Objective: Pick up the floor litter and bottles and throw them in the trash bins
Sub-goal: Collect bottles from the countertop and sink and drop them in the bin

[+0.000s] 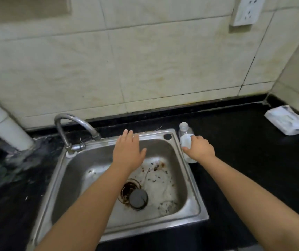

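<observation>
A clear plastic bottle (185,136) with no cap stands on the black counter just right of the steel sink (192,192). My right hand (199,148) is wrapped around the bottle's lower body, fingers closed on it. My left hand (128,151) hovers flat over the back of the sink basin, fingers spread and holding nothing. No trash bin is in view.
A curved tap (72,127) rises at the sink's back left. A round drain plug (138,198) lies beside the rusty drain. A white packet (287,122) rests at the counter's far right. A white pipe (6,127) runs down at left. Tiled wall behind.
</observation>
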### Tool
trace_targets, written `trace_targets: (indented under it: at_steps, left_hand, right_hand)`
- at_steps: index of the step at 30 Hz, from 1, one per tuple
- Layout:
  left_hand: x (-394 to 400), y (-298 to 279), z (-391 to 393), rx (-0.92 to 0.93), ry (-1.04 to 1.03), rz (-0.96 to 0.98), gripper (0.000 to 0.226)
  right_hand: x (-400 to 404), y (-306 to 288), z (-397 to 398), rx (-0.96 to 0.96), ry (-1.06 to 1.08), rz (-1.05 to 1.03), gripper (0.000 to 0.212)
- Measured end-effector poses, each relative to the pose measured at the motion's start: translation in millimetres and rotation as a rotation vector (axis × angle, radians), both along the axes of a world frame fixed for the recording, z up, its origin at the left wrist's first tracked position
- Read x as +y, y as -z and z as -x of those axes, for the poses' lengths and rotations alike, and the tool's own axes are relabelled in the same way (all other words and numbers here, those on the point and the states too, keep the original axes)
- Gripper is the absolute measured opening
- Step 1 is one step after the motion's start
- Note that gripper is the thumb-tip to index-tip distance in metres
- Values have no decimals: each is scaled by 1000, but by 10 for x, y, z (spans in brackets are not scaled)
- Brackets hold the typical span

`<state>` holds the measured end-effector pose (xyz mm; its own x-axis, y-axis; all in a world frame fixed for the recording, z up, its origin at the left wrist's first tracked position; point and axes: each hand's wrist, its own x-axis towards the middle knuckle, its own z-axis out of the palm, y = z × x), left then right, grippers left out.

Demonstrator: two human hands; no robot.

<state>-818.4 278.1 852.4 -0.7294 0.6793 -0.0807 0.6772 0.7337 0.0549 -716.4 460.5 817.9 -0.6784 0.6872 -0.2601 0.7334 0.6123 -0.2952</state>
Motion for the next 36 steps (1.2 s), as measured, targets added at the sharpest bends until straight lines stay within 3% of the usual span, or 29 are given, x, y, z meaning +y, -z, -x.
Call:
trace_targets:
  at_steps: [9, 13, 18, 22, 26, 28, 30, 36]
  left_hand:
    - [529, 446, 705, -134, 121, 39, 61]
    - [838, 491, 781, -164, 182, 79, 59]
    - [1417, 422, 352, -145, 379, 69, 57]
    - [1909, 256, -584, -88, 642, -3, 57]
    - [2073, 23, -1920, -90, 954, -66, 56]
    - [1940, -67, -2706, -91, 1121, -91, 55]
    - [1623, -131, -3551, -92, 1295, -99, 54]
    - [-307, -271, -6141, -117, 1847, -121, 49]
  right_hand:
    - [509, 491, 626, -123, 274, 110, 78]
    - [685, 507, 346, -73, 392, 299, 93]
    - [760, 234, -441, 140, 537, 403, 86]
    - [655, -78, -1431, 352, 652, 435, 74]
    - [46, -350, -2901, 633, 909, 421, 58]
    - [-517, -473, -3731, 777, 1093, 357, 66]
    - [-1215, -551, -4502, 884, 1275, 282, 76]
    - [-3809, -716, -6230, 1031, 1703, -35, 70]
